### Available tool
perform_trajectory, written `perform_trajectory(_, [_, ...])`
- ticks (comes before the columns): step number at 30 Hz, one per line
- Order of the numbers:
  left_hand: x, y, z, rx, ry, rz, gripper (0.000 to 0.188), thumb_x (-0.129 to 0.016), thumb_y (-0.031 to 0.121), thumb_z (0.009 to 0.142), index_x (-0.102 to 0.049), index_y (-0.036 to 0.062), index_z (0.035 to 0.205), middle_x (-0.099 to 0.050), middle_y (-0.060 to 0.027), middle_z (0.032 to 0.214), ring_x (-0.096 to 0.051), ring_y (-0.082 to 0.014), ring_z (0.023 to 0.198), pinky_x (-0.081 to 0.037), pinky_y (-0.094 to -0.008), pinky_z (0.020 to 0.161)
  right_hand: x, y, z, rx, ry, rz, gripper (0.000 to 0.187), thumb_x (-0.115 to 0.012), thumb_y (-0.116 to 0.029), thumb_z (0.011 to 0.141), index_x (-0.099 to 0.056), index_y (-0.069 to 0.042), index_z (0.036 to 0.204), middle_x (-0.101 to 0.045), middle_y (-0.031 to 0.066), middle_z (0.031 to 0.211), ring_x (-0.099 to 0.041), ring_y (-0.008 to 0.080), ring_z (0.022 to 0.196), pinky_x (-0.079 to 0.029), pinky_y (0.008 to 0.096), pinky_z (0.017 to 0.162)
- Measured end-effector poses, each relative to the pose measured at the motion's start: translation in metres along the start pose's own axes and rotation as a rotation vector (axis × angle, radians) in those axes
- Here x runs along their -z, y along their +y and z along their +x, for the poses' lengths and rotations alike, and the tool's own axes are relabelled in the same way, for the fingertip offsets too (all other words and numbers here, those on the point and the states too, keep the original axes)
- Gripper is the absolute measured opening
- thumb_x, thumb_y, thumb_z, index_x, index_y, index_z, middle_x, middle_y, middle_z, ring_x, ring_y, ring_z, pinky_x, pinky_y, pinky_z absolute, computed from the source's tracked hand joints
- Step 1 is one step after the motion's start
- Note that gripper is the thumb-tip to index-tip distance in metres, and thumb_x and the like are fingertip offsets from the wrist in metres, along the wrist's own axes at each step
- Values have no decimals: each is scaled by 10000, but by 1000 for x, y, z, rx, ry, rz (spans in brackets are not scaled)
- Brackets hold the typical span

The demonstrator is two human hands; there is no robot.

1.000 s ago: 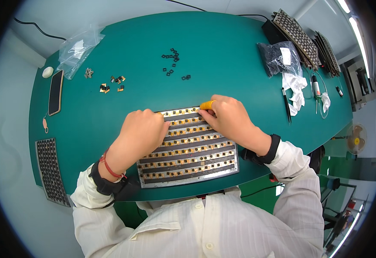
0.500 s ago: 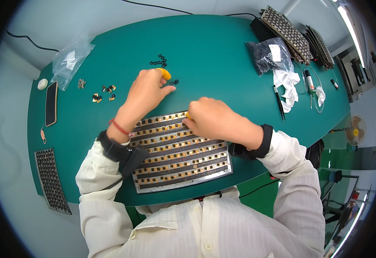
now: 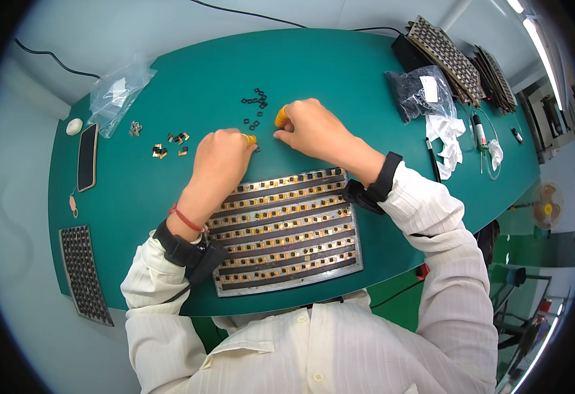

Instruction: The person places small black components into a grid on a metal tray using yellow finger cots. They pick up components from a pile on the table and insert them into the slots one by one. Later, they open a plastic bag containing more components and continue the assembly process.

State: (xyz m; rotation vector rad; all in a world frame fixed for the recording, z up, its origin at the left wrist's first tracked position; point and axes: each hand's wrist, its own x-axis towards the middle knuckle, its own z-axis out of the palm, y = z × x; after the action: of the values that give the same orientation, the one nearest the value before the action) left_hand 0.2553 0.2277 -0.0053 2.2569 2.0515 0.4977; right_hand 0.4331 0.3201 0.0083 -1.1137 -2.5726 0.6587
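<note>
My left hand, with a yellow finger cot on a fingertip, is closed in a pinch just beyond the upper left edge of a metal tray. A tiny dark piece shows beside its fingertips; whether they grip it is hidden. My right hand, also wearing a yellow cot, hovers farther right with thumb and forefinger slightly apart and nothing visible between them. Between and beyond the hands lie several small black square frames, loosely scattered. Rows of small gold-and-black parts fill the tray, separated by dark strips.
On the left are small gold-and-black parts, silvery bits, a phone, a clear bag and another tray. At right are a bag of black parts, stacked trays, tissue, tweezers and a syringe.
My right hand has left the tray, moving away from me toward the black frames. My left hand has drawn back toward the tray. The frames beyond are more spread out.
</note>
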Motion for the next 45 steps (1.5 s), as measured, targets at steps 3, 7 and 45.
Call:
perform_trajectory(3, [0,-13,-5,21,47,12,184,-714,135,845,-708,-47,869,-677,-206,834,-670,-346,739,-536,-394,657,-8,4,1,39,-15,-17,193,-733,-68,797,-715,62,939,-706,200,808,-699,310,728,-549,374,666])
perform_trajectory(7, [-3,-21,-9,-7,76,-227,172,-735,100,822,-706,-44,911,-691,-168,811,-677,-314,726,-536,-383,665,3,-5,-11,64,-143,35,174,-732,-67,802,-719,54,926,-702,198,795,-694,310,717,-545,370,659])
perform_trajectory(45, [19,15,-63,-144,-116,-77,292,-707,243,855,-683,-11,714,-607,-150,654,-577,-343,608,-485,-414,611,-7,-12,-74,139,-9,55,128,-730,-63,787,-701,37,861,-653,155,808,-647,307,714,-515,386,641])
